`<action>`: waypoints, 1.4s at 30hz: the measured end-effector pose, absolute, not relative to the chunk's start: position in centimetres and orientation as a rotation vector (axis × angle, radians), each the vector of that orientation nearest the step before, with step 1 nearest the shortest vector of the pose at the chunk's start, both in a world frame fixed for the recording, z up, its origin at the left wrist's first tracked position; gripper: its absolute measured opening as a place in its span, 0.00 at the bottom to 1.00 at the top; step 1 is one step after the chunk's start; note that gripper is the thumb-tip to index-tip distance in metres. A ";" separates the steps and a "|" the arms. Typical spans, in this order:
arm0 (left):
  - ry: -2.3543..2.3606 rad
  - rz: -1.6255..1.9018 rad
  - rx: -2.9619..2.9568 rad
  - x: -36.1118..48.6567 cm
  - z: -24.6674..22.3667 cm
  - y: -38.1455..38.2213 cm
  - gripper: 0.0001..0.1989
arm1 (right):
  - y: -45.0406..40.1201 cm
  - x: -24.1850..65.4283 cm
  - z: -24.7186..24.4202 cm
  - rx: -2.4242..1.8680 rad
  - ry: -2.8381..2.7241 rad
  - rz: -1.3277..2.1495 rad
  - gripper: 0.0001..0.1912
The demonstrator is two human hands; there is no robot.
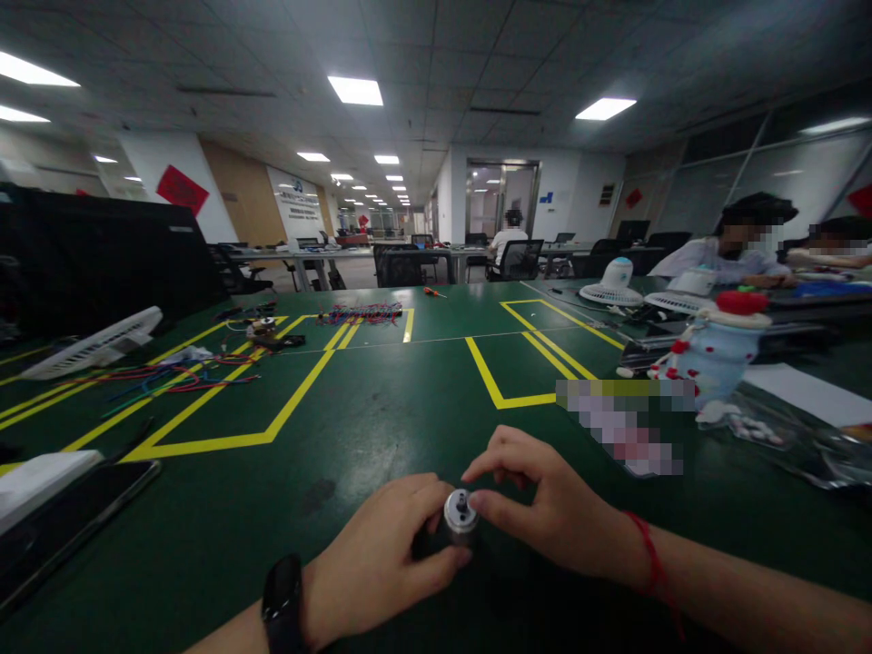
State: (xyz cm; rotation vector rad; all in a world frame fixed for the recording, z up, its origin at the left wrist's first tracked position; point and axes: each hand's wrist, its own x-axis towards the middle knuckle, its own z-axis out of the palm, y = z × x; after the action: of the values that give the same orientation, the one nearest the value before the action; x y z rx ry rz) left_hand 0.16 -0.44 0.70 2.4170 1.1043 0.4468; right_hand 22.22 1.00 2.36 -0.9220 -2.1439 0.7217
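Note:
A small silver cylindrical motor (461, 514) stands upright on the green table, with a short dark shaft in the middle of its top face. My left hand (381, 554), with a black band on its wrist, grips the motor between thumb and fingers from the left. Just right of the motor's top is my right hand (538, 490), a red cord round its wrist. Its thumb tip is at the rim by the shaft, and whether it touches I cannot tell. The index finger arches above, slightly apart from the thumb, and the other fingers are curled.
Loose wires (197, 371) and a wire bundle (361, 314) lie at the left and back. A phone (74, 518) is at the left edge. An orange-handled screwdriver (433, 292), small fans (611, 286) and a light-blue figure (723, 354) are farther off. A person (728, 245) sits at right.

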 end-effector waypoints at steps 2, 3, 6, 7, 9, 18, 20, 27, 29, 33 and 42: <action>1.106 0.447 2.418 0.2 0.6 -0.5 0.07 | 0.6 21.6 2.7 -0.891 -2.130 0.762 0.05; 1.108 0.450 2.416 0.2 0.6 -0.5 0.07 | 0.6 21.5 2.8 -0.900 -2.097 0.785 0.04; 1.102 0.459 2.416 0.3 0.6 -0.5 0.07 | 1.2 21.9 3.0 -0.991 -1.968 0.831 0.06; 1.102 0.461 2.417 0.3 0.7 -0.5 0.08 | 1.4 22.3 3.0 -1.018 -1.960 0.839 0.07; 1.107 0.463 2.416 0.3 0.8 -0.5 0.08 | 1.8 22.9 2.8 -1.040 -2.030 0.859 0.07; 1.105 0.469 2.406 0.1 0.7 -0.4 0.08 | 1.4 24.0 0.9 -0.960 -2.514 0.604 0.06; 1.102 0.465 2.407 0.1 0.7 -0.3 0.08 | 1.3 23.9 0.8 -0.943 -2.525 0.580 0.06; 1.098 0.452 2.400 0.2 0.9 -0.4 0.08 | 2.0 24.5 1.5 -0.980 -2.305 0.757 0.05; 1.101 0.445 2.394 0.2 1.0 -0.4 0.08 | 3.0 25.1 1.6 -1.102 -2.141 0.762 0.07; 1.090 0.440 2.392 0.2 1.1 -0.4 0.08 | 5.2 26.4 0.9 -1.303 -1.956 0.849 0.12; 1.085 0.450 2.392 0.1 1.1 -0.5 0.08 | 4.6 26.0 1.0 -1.222 -2.199 0.775 0.10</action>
State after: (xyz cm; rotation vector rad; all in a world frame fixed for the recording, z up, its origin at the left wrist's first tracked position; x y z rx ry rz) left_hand 0.14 -0.48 1.06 2.3915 1.0849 0.4500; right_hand 26.03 4.56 0.95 -1.2217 -2.1988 0.7746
